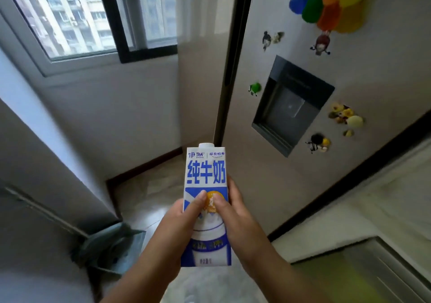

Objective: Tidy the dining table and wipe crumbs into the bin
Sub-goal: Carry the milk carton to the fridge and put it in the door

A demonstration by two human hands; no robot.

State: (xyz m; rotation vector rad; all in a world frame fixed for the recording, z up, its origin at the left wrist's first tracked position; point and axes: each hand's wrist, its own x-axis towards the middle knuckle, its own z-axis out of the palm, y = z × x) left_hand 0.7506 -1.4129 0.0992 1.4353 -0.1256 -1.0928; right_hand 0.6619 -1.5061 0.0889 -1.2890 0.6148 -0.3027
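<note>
- Facing the person on the right is a pale fridge door (291, 34) with a dark dispenser recess (291, 107) set into it and small magnets scattered around, including a cluster of coloured clips (326, 4) at the far top and a green magnet (255, 88) left of the recess.
- A dark vertical strip (229, 58) runs along the fridge's left edge, directly beyond the carton's cap.
- A blue-and-white milk carton (206, 177) stands upright at centre, held in mid-air between both hands, its white cap (206, 144) at the far end.
- The left hand (179, 221) grips the carton's left side, thumb curled across the front face.
- The right hand (238, 211) grips the right side, thumb pressed on the front just beside the left thumb, fingers wrapped behind.
- Below lies a light marbled floor (151, 197) with a dark skirting board (144, 165) meeting a plain wall.
- A window (70, 16) at far left shows apartment blocks outside.
- A grey-green bundle (107, 246) sits low at near left; what it is cannot be told.
- A pale counter edge (349, 232) crosses the near right.
</note>
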